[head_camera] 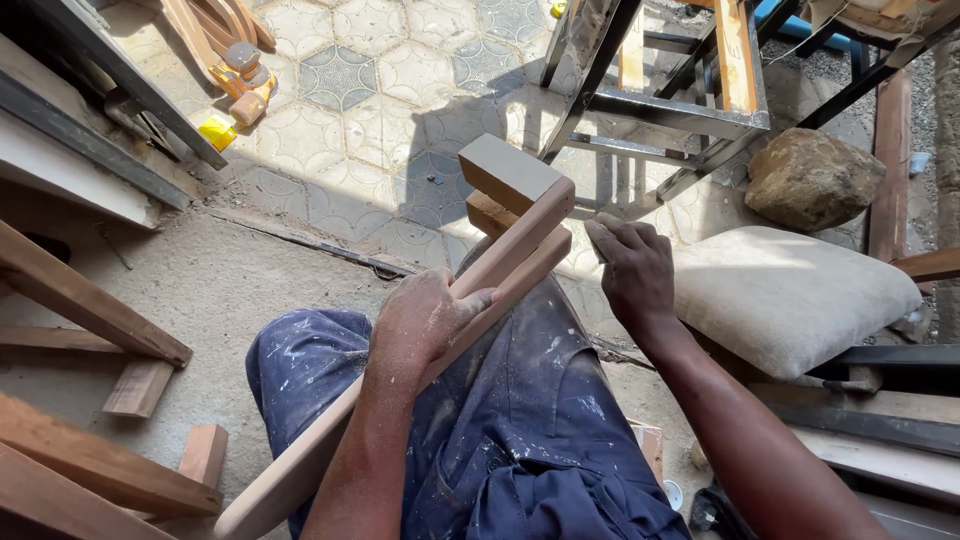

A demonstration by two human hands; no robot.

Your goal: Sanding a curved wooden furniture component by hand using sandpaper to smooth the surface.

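Braced across the seated person's lap, the long pale L-shaped wooden furniture piece (pixel 505 255) is clamped steady by the left hand (pixel 425 320), while the right hand (pixel 632 270) presses flat just beside its angled end.

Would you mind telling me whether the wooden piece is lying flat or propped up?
Propped up at a slant: the wooden piece rests across the lap, the left hand gripping it, its far end raised.

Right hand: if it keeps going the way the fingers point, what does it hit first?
Likely the wooden furniture piece: the right hand points up-left at its joint end, fingertips almost there. Depth unclear.
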